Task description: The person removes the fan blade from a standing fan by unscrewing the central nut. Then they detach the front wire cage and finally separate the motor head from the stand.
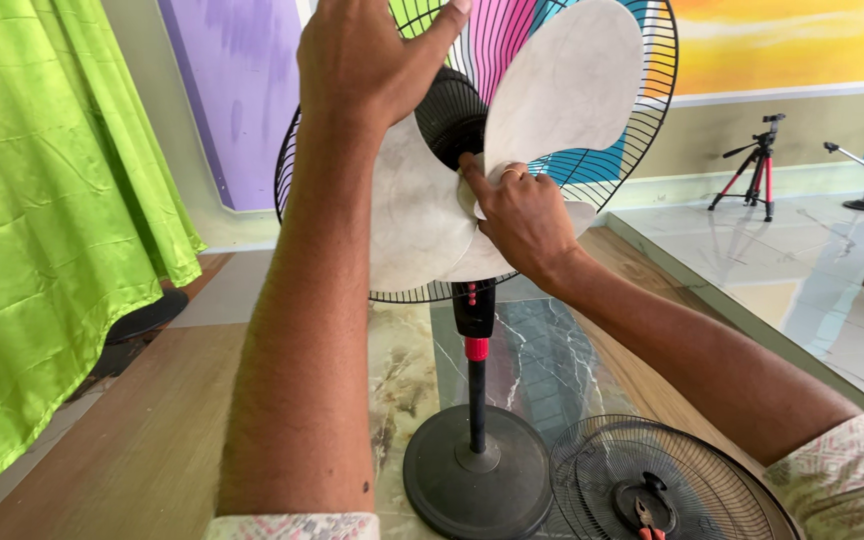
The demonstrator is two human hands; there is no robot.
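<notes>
The pedestal fan stood upright in the middle of the view, its round black base on the marbled floor and its front cover off, so the pale blades lay bare against the black rear grille. The left hand was raised at the fan's upper left, fingers curled over the top of the left blade and closed on it, thumb stretched toward the grille's rim. The right hand was at the fan's hub, fingers pinched together on the centre where the blades met, a ring showing on one finger. The two hands were apart, one above and left of the hub, the other on it. The black motor housing showed between them. The detached front grille lay flat on the floor just right of the fan's base, with red-handled pliers resting on it. A green curtain hung well left of the fan, and a red and black tripod stood far off to its right.
</notes>
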